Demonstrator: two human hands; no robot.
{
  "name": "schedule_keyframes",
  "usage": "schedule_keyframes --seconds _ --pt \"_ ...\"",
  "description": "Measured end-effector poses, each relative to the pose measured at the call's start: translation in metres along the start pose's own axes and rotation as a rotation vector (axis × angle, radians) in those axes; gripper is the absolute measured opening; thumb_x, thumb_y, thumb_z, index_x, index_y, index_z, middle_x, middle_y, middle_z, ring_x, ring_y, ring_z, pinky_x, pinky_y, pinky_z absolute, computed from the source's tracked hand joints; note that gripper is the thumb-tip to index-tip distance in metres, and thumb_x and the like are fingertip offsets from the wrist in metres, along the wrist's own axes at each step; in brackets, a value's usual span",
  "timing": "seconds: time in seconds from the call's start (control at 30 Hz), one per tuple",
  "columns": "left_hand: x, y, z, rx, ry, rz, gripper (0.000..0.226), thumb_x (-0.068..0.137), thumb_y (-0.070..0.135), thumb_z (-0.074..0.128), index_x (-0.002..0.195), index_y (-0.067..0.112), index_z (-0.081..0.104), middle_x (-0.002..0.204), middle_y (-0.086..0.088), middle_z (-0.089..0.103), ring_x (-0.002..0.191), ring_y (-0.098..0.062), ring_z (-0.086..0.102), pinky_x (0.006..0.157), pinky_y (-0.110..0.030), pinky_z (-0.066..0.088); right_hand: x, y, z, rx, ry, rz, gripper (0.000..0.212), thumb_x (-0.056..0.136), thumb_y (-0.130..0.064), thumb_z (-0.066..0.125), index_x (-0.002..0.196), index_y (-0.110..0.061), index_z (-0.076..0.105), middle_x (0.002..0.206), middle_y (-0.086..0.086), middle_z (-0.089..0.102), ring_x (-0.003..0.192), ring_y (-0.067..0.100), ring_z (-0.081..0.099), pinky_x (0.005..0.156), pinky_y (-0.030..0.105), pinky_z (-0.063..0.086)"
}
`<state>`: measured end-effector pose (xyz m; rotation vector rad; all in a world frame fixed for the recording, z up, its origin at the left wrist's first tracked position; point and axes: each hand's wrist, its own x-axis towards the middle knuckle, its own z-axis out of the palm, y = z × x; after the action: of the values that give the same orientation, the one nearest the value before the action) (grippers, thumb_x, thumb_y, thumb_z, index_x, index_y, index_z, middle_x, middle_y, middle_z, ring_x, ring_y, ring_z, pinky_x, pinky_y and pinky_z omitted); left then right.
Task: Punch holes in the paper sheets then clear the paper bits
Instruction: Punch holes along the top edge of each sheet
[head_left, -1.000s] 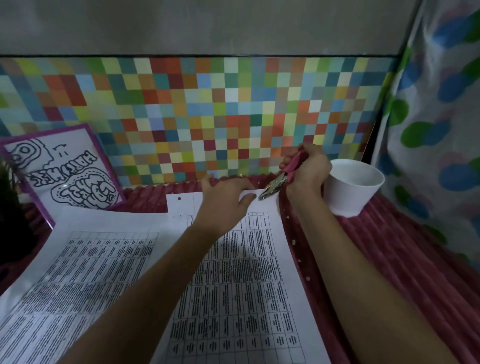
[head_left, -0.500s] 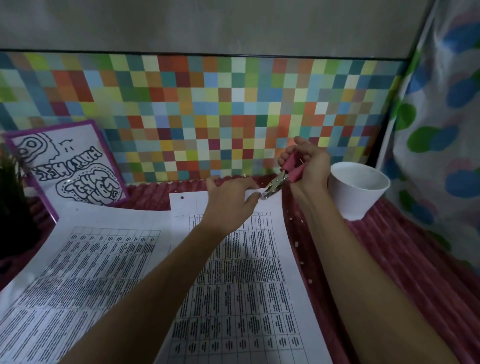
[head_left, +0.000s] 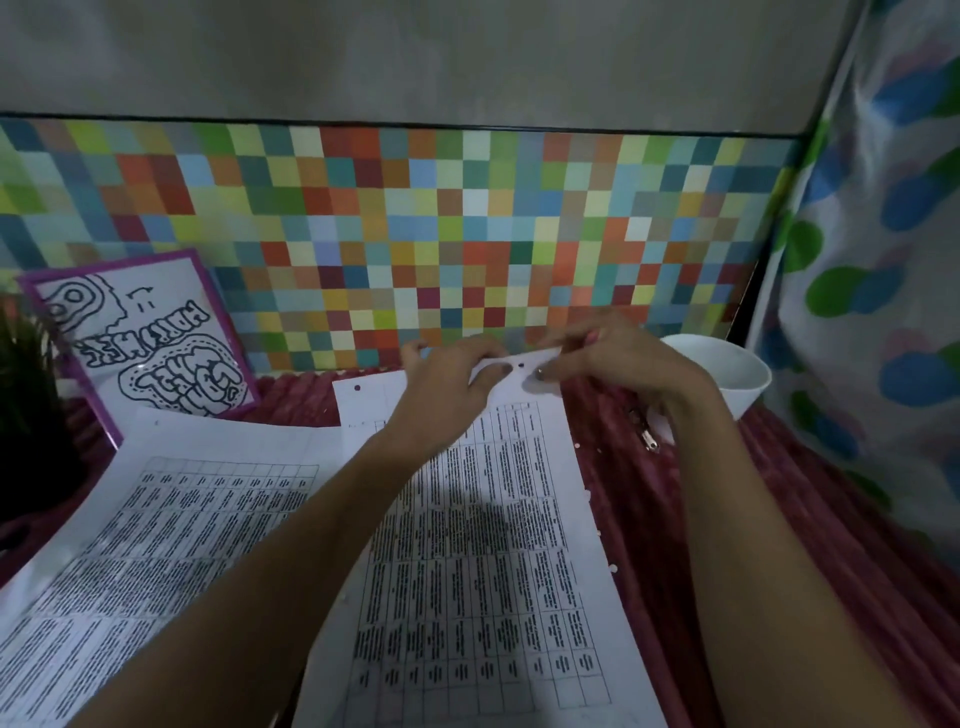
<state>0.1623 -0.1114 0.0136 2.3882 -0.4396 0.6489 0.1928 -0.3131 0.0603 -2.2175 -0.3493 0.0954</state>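
A paper sheet (head_left: 488, 545) is pinched, seemingly, at its holed far corner by left hand (head_left: 447, 387) and right hand (head_left: 615, 358); paper bits (head_left: 614, 568) along the surface (head_left: 685, 530) are to be gathered next.

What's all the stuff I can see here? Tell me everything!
middle sheet: 1, white, printed, on the cloth, two holes showing
left sheet: 1, white, printed, beside it
hole punch: 1, silver tip, on cloth beside right wrist
paper bits: several, white, cloth by sheet's right edge
bowl: 1, white, far right
cloth: 1, dark red, under the sheets
framed drawing: 1, purple frame, back left
plant: 1, dark green, left edge
curtain: 1, blue-green spots, right
checked wall: 1, many colours, behind
left hand, right hand: 2, pinching middle sheet's top corner
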Motion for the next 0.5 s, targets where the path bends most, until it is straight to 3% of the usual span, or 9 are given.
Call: schedule_keyframes --seconds 0.03,0.1,0.17,0.23,0.3,0.37,0.43,0.5 --pt "0.003 0.0 -0.003 0.017 0.025 0.024 0.017 0.101 0.035 0.048 0.104 0.027 0.063 0.097 0.014 0.064 0.102 -0.011 0.057 0.109 -0.044 0.014 0.0 -0.002 0.003 -0.028 0.008 0.016 0.029 0.069 -0.019 0.083 0.091 -0.003 0.072 0.081 0.006 0.072 0.073 0.021 0.068 0.073 0.034 0.051" --pt "0.004 -0.001 -0.011 0.157 0.163 0.071 0.028 0.099 0.041 0.047 0.119 0.025 0.059 0.127 0.004 0.06 0.128 -0.021 0.048 0.114 -0.049 0.008 0.001 -0.008 0.008 0.022 0.113 -0.003 0.031 0.07 -0.011 0.08 0.081 0.012 0.061 0.069 0.012 0.06 0.06 0.021 0.055 0.065 0.031 0.045" --pt "-0.005 -0.004 -0.025 0.215 0.39 -0.025 0.056 0.096 0.048 0.052 0.144 0.024 0.039 0.157 -0.003 0.028 0.149 -0.026 0.017 0.117 -0.053 0.0 -0.001 -0.016 0.008 0.116 0.226 -0.045 0.026 0.074 -0.006 0.078 0.076 0.013 0.059 0.065 0.011 0.056 0.056 0.016 0.05 0.057 0.023 0.041" --pt "-0.024 -0.009 -0.037 0.016 0.474 -0.245 0.089 0.089 0.052 0.063 0.155 0.024 0.01 0.165 -0.001 0.002 0.152 -0.025 -0.001 0.119 -0.052 -0.003 -0.007 -0.025 0.003 0.209 0.334 -0.094 0.016 0.078 -0.003 0.075 0.071 0.006 0.063 0.061 0.003 0.061 0.05 0.008 0.053 0.052 0.018 0.043" --pt "-0.048 -0.014 -0.047 -0.38 0.39 -0.406 0.11 0.08 0.046 0.075 0.154 0.026 -0.003 0.164 0.0 0.011 0.151 -0.023 0.013 0.121 -0.053 0.012 -0.013 -0.035 -0.006 0.296 0.44 -0.178 0.022 0.079 -0.007 0.074 0.072 0.007 0.059 0.063 0.013 0.06 0.057 0.013 0.052 0.055 0.028 0.045" --pt "-0.068 -0.019 -0.053 -0.633 0.325 -0.493 0.107 0.077 0.026 0.082 0.153 0.021 0.006 0.14 0.004 0.051 0.131 -0.015 0.05 0.111 -0.048 0.04 -0.022 -0.05 -0.018 0.346 0.521 -0.248 0.03 0.078 -0.012 0.074 0.075 0.01 0.053 0.067 0.021 0.05 0.061 0.019 0.045 0.058 0.037 0.041" --pt "-0.083 -0.024 -0.058 -0.586 0.236 -0.523 0.08 0.079 0.012 0.08 0.144 0.015 0.033 0.114 0.014 0.065 0.107 -0.009 0.065 0.097 -0.04 0.053 -0.033 -0.07 -0.03 0.365 0.598 -0.32 0.026 0.078 -0.013 0.073 0.067 0.001 0.054 0.061 0.01 0.047 0.055 0.018 0.041 0.056 0.029 0.036" --pt "-0.09 -0.025 -0.06 -0.522 0.162 -0.5 0.044 0.082 0.003 0.075 0.122 0.015 0.059 0.106 0.008 0.072 0.1 -0.014 0.07 0.089 -0.036 0.057 -0.047 -0.094 -0.043 0.392 0.642 -0.378 0.02 0.077 -0.012 0.072 0.062 -0.015 0.059 0.051 -0.007 0.051 0.046 0.01 0.041 0.048 0.022 0.035"
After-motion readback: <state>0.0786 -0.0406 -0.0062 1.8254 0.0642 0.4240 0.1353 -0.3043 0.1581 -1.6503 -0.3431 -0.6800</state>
